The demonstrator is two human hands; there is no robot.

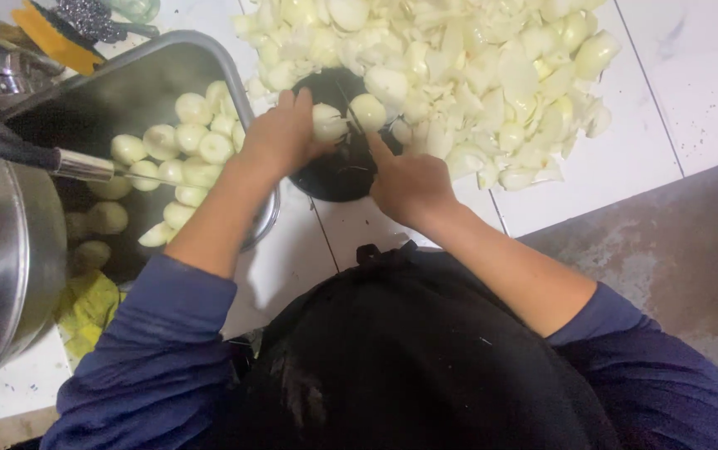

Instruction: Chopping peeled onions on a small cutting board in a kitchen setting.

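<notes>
1. While my left hand (280, 137) presses down on a peeled onion (328, 122), its fingers are curled over the onion's near side, holding it fast on the dark round board (338, 179).
2. My right hand (409, 185) is clenched around the handle of a knife (353, 117), forefinger stretched forward along it; the handle itself is hidden inside my fist, and only a thin dark line of blade shows.
3. The blade stands between the onion I hold and a second pale piece (368, 110) just beside it on the right, so the two pieces sit either side of the edge.
4. The board lies on the white tiled counter (650, 150), directly ahead of my chest, with its far rim buried under a large heap of cut onion pieces (492, 75) that spreads across the tiles to the right and beyond.
5. To my left, touching the board's edge, sits a metal tray (138, 83) holding whole peeled onions (188, 142), some of them under dark water or shadow; I cannot tell which.
6. A big steel pot (5, 250) stands nearest on the far left, its dark handle (17, 150) reaching over the tray.
7. A yellow cloth (88, 308) lies crumpled below the tray, and a yellow scouring pad (55, 37) rests near the top left corner.
8. My sleeves (159, 350) are dark blue, pushed up above the forearms.
</notes>
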